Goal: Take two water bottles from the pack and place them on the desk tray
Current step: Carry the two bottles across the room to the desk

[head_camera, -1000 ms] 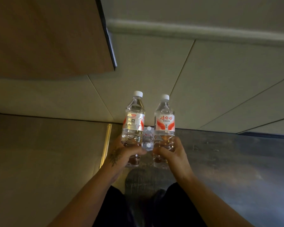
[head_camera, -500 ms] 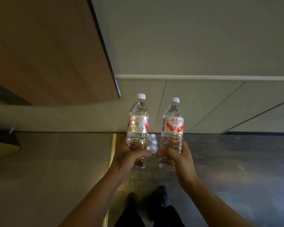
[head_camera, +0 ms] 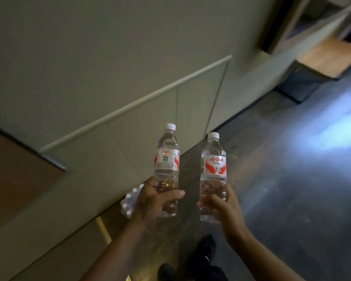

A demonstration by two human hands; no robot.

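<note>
I hold one clear plastic water bottle with a white screw cap and a red-and-white label (head_camera: 166, 169) in my left hand (head_camera: 152, 201), and a second clear plastic bottle of the same make (head_camera: 212, 177) in my right hand (head_camera: 221, 205). Both stand upright just below the middle of the frame, close together but not touching. Each hand is wrapped around the lower ribbed part of its bottle, fingers closed under the label.

Both bottles look full to the shoulder and capped, so I judge them fairly heavy for their size. The thin plastic will likely give a little under a squeeze — the low grip near the base, where the ribs stiffen the wall, suits them. The labels look smooth and may slip, so I would keep off them.

Behind my left hand, towards the lower left, a shrink-wrapped pack of bottles with white caps (head_camera: 130, 201) shows on the floor against the pale panelled wall (head_camera: 109, 78); how many remain in it I cannot tell.

The dark floor (head_camera: 282, 179) stretches to the right. At the upper right of the frame a wooden surface (head_camera: 328, 55) shows, blurred — it may be the desk, but no tray is visible. Picking looks done; the carry and placing remain.
</note>
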